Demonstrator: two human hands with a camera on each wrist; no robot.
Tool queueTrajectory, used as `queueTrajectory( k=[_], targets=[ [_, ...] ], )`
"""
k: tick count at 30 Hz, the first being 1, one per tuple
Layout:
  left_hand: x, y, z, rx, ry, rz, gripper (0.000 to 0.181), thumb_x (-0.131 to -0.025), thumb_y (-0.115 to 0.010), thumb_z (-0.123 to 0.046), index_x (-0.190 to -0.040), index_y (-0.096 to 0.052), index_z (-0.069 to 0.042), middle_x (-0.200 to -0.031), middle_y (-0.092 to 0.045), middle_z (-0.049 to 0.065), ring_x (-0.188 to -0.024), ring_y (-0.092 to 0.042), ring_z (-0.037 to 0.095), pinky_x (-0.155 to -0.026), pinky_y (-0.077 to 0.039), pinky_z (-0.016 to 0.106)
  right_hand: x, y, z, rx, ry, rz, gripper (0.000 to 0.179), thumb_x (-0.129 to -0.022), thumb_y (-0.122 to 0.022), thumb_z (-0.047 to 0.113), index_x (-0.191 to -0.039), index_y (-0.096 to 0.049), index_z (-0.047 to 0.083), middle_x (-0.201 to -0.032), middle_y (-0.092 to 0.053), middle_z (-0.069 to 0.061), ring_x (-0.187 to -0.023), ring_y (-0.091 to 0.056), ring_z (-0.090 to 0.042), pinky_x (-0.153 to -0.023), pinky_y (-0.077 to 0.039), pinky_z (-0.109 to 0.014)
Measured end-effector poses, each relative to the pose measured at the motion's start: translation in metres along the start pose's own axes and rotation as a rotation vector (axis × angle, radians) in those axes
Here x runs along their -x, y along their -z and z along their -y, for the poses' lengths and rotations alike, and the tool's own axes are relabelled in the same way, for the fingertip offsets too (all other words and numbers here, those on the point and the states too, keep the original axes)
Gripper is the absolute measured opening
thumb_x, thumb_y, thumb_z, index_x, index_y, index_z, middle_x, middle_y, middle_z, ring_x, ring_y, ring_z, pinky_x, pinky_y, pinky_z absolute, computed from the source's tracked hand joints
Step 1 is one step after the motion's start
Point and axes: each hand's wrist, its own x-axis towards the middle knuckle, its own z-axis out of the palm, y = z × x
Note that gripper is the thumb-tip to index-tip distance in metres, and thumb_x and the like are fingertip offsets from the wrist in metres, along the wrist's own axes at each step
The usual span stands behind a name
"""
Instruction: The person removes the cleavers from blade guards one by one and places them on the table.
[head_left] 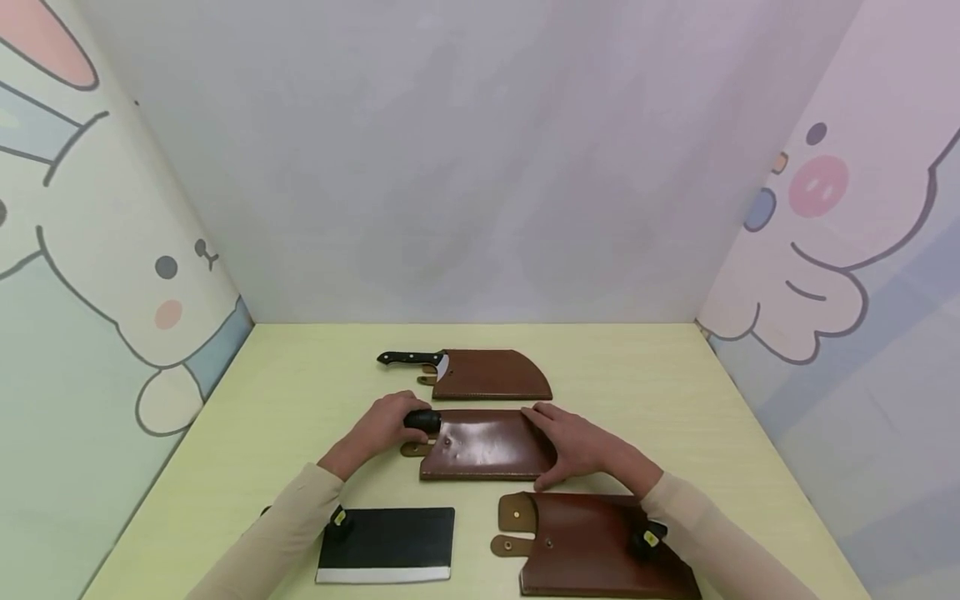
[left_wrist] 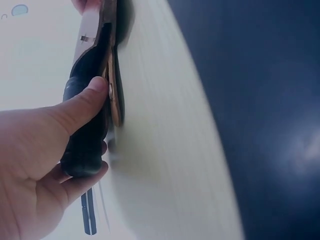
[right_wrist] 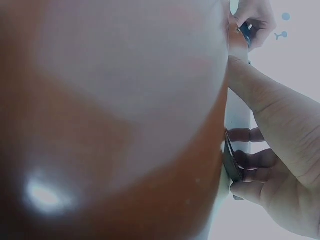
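Observation:
In the head view, a cleaver lies in a glossy reddish-brown leather sheath (head_left: 487,446) at the middle of the table. Its black handle (head_left: 423,421) sticks out to the left. My left hand (head_left: 387,423) grips that handle; the left wrist view shows the thumb on one side of the handle (left_wrist: 82,125) and fingers round the other. At the sheath's right end, my right hand (head_left: 577,446) holds the leather between thumb and fingers. A small snap strap (head_left: 415,449) juts out below the handle. The blade is hidden inside the sheath.
Behind lies a black-handled knife (head_left: 408,357) in a brown sheath (head_left: 491,373). A black-bladed cleaver (head_left: 393,537) is at front left, partly under my left sleeve. A larger reddish-brown sheath (head_left: 585,542) with two straps lies at front right, under my right forearm.

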Motion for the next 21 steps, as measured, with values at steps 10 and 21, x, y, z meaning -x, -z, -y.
queueTrajectory(
  k=[10, 21],
  targets=[
    [0.001, 0.001, 0.001, 0.0, 0.005, -0.003, 0.041, -0.08, -0.089, -0.028, -0.114, -0.077, -0.01, -0.096, -0.065, -0.002, -0.083, -0.055, 0.012, -0.075, -0.047, 0.035, 0.0, 0.001, 0.001, 0.03, 0.008, -0.03, 0.117, -0.07, -0.085, 0.066, -0.159, -0.035, 0.009, -0.156, -0.04, -0.017, -0.134, -0.051, -0.035, -0.104, -0.046, -0.05],
    [0.013, 0.005, 0.004, 0.047, -0.023, -0.099, 0.035, -0.086, -0.084, -0.031, -0.117, -0.075, -0.017, -0.101, -0.062, -0.005, -0.086, -0.054, 0.011, -0.074, -0.046, 0.032, 0.005, 0.011, 0.005, 0.085, 0.028, -0.1, 0.118, -0.068, -0.086, 0.066, -0.159, -0.036, 0.01, -0.157, -0.041, -0.021, -0.136, -0.05, -0.04, -0.103, -0.047, -0.052]
  ],
)
